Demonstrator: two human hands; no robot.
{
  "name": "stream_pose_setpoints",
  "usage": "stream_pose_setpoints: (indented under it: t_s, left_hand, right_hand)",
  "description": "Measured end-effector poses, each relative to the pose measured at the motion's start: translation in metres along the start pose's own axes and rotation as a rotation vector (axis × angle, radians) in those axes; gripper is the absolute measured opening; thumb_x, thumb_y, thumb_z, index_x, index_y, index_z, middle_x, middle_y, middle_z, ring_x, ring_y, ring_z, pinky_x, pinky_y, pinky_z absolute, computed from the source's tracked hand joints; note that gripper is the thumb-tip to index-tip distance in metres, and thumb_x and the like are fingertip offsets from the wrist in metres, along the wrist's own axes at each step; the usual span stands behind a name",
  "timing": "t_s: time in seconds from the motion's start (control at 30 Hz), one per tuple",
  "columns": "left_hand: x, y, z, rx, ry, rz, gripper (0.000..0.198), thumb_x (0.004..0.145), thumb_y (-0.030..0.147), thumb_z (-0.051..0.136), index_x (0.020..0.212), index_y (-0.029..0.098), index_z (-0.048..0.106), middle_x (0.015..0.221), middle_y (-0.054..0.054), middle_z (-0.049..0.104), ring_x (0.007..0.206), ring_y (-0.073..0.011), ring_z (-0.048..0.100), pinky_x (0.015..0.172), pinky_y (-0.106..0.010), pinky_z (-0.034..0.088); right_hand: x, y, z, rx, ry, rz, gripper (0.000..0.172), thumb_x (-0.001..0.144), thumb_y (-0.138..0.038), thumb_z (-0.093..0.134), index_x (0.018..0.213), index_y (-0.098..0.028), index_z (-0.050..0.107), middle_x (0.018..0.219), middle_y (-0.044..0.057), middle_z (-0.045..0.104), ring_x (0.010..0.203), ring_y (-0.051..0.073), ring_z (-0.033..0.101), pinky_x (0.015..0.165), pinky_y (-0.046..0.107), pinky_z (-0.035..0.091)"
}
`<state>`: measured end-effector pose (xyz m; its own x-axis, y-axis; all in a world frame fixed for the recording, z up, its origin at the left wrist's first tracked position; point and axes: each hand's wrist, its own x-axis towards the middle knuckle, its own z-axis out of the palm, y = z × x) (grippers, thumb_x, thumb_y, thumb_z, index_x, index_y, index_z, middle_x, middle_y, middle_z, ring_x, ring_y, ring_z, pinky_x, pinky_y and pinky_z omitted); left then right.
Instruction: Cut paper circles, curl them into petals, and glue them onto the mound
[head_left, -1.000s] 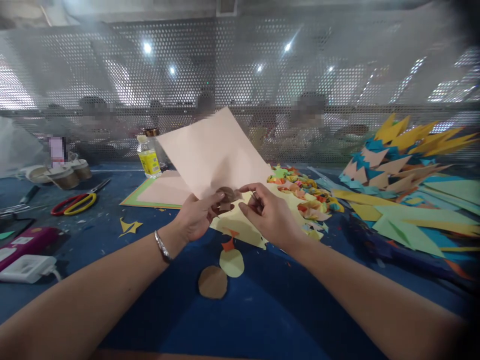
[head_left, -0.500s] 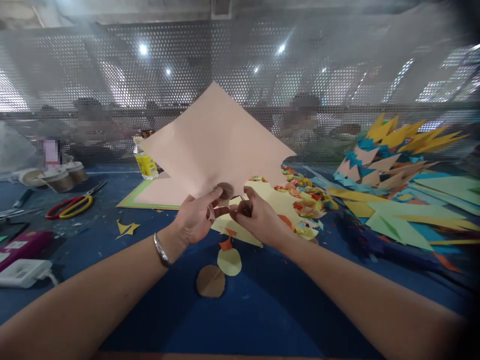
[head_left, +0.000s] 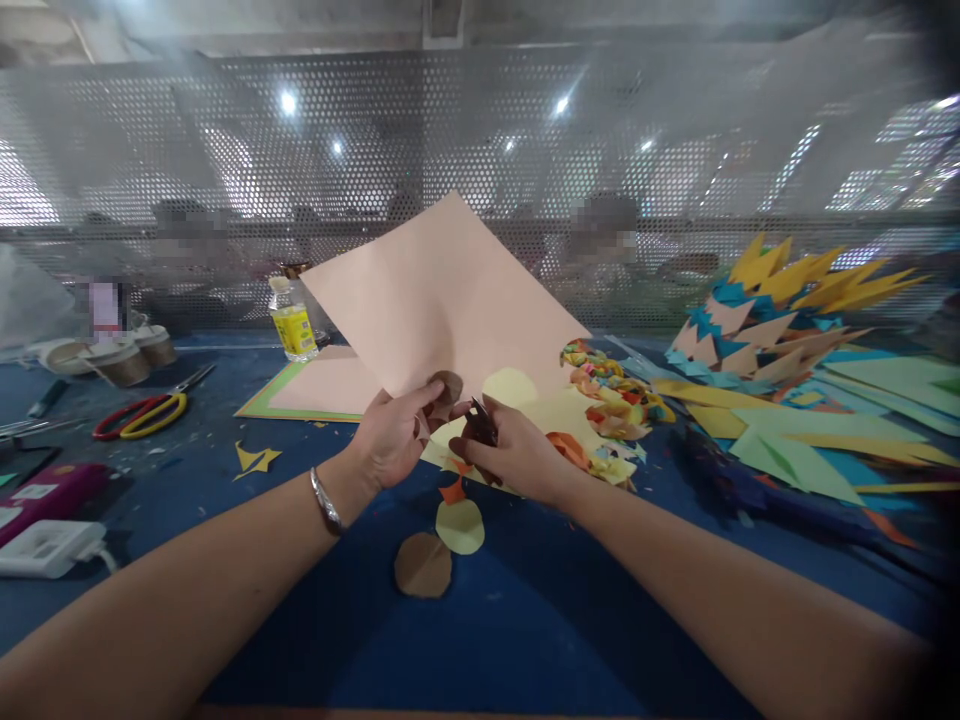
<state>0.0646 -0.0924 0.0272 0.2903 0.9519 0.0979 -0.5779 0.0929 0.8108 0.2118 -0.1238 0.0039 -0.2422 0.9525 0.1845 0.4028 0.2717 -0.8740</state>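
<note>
**Fingers on one corner, sketchy**

Left hand pinches the pink sheet and a brown circle at its bottom corner, above the table. Right hand pinches a small dark piece just beside. Floppy sheet, loose grip, circle could slip off.

The sheet is smooth, matt peach paper; the disc against it is dull brown paper, faintly creased; the bracelet is shiny metal; the table has a matt blue top; the screen is perforated metal with a dull sheen; the scissors have glossy plastic handles; the bottle is clear plastic; the scraps are matt coloured paper.
</note>
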Motion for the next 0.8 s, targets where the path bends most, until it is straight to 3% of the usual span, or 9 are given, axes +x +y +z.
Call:
stream_pose_setpoints:
  t_s: [0.1,0.23,0.37,0.63,0.8]
  left_hand:
    - [0.004,0.003,-0.004,0.019,0.016,0.055,0.008,0.070,0.009,0.070,0.076,0.013,0.065,0.076,-0.004,0.067,0.073,-0.0143,0.064,0.074,-0.032,0.054]
    - [0.012,0.004,-0.012,0.035,0.042,0.090,0.013,0.067,0.010,0.073,0.078,0.015,0.066,0.077,-0.003,0.069,0.073,-0.0156,0.066,0.077,-0.035,0.054]
    - [0.021,0.008,-0.021,0.059,0.054,0.147,0.012,0.067,0.012,0.074,0.076,0.015,0.067,0.076,-0.003,0.070,0.075,-0.0162,0.066,0.079,-0.037,0.054]
    - [0.031,0.015,-0.036,0.236,0.118,0.189,0.025,0.058,0.015,0.081,0.081,0.012,0.071,0.077,-0.004,0.072,0.070,-0.0148,0.065,0.069,-0.030,0.053]
    - [0.029,0.016,-0.041,0.376,0.000,0.103,0.022,0.058,0.019,0.083,0.076,0.012,0.072,0.073,-0.005,0.071,0.066,-0.0140,0.063,0.060,-0.026,0.047]
  right_hand:
    - [0.000,-0.002,-0.001,0.025,-0.031,0.021,0.023,0.083,-0.031,0.052,0.102,-0.019,0.054,0.058,-0.006,0.050,0.045,0.010,0.050,0.047,0.024,0.040]
    - [0.004,0.001,-0.006,-0.118,0.046,0.010,0.019,0.082,-0.032,0.053,0.084,-0.017,0.064,0.058,-0.003,0.052,0.050,0.010,0.045,0.048,0.023,0.034]
    - [0.010,0.012,-0.019,-0.113,0.149,0.036,0.018,0.075,-0.032,0.059,0.073,-0.017,0.067,0.057,-0.002,0.054,0.051,0.011,0.044,0.047,0.023,0.029]
    - [0.019,0.018,-0.039,0.150,0.523,0.038,0.032,0.084,-0.048,0.047,0.087,-0.017,0.055,0.051,-0.010,0.025,0.039,0.009,0.021,0.039,0.024,0.017]
    - [0.018,0.015,-0.047,0.256,0.579,0.002,0.036,0.085,-0.055,0.048,0.083,-0.019,0.056,0.051,-0.010,0.022,0.041,0.009,0.018,0.040,0.026,0.015]
